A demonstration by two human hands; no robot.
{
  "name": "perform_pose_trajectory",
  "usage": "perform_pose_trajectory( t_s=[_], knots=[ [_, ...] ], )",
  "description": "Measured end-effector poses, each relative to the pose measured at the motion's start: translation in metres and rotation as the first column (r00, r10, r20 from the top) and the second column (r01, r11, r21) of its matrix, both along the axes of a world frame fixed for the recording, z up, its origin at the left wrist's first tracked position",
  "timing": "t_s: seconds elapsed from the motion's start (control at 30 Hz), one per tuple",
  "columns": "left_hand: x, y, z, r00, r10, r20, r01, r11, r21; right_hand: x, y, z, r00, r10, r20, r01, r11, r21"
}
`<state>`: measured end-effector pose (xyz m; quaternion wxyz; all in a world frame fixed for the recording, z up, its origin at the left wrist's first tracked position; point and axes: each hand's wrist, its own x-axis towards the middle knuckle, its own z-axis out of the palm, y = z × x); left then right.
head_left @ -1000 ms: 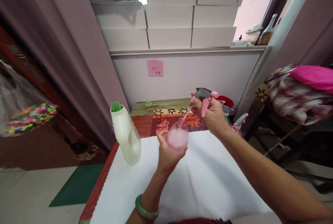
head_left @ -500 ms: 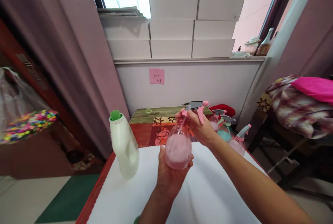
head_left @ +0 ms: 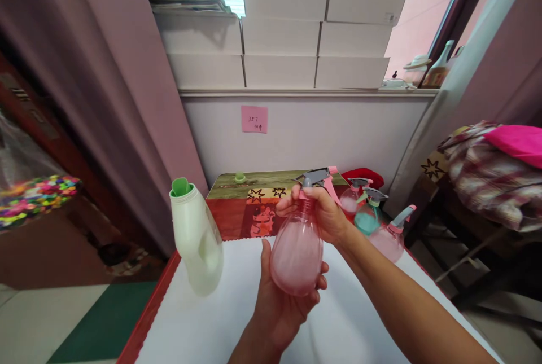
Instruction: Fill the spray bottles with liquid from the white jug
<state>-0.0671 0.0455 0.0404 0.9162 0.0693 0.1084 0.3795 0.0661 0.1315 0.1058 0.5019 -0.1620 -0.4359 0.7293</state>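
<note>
My left hand [head_left: 282, 299] cups the round pink spray bottle [head_left: 296, 254] from below and holds it upright above the white cloth [head_left: 203, 330]. My right hand [head_left: 324, 211] is closed round the bottle's neck, on the grey and pink trigger head [head_left: 315, 178] that sits on top of the bottle. The bottle looks filled with a pale pink liquid. A white detergent jug [head_left: 196, 240] with an open green spout stands on the cloth to the left of my hands.
Three more spray bottles [head_left: 368, 217] stand at the table's right edge, pink, teal and pink. A small green cap [head_left: 240, 178] lies on the far patterned part of the table. White boxes [head_left: 279, 31] are stacked on the sill. A chair with clothes [head_left: 495, 172] stands at the right.
The trigger head, held apart above the bottle with its tube going in, has come down onto the neck. Both hands have drawn the bottle closer and higher.
</note>
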Motion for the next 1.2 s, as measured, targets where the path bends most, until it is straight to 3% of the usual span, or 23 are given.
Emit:
perform_pose_trajectory(
  t_s=[0.17,0.3,0.53,0.73,0.9,1.03,1.2],
  knots=[
    [-0.010,0.001,0.001,0.992,-0.092,0.085,0.094,0.995,-0.022,-0.006,-0.001,-0.001,0.999,0.012,-0.049,-0.008,0.997,0.082],
    [-0.017,0.005,0.001,0.990,-0.102,0.094,0.106,0.993,-0.046,-0.010,0.000,-0.002,0.997,-0.054,-0.064,0.060,0.993,0.098],
    [-0.018,0.002,0.008,0.997,-0.068,0.038,0.070,0.996,-0.051,-0.016,0.001,0.001,0.997,-0.064,-0.035,0.062,0.997,-0.036],
    [-0.018,0.000,0.011,0.998,-0.004,-0.060,-0.002,0.995,-0.102,-0.011,0.003,0.001,0.966,-0.259,-0.005,0.258,0.964,-0.070],
    [-0.016,0.002,0.012,0.990,0.024,-0.142,-0.043,0.990,-0.131,-0.012,0.000,-0.003,0.977,-0.191,0.096,0.206,0.963,-0.176],
    [-0.015,0.000,0.010,0.989,0.032,-0.142,-0.047,0.993,-0.104,-0.014,-0.004,-0.009,0.975,-0.213,0.058,0.217,0.974,-0.065],
    [-0.016,-0.004,0.007,0.998,-0.046,-0.042,0.042,0.994,-0.100,-0.010,-0.007,-0.008,0.986,-0.163,0.042,0.162,0.986,0.034]
  ],
)
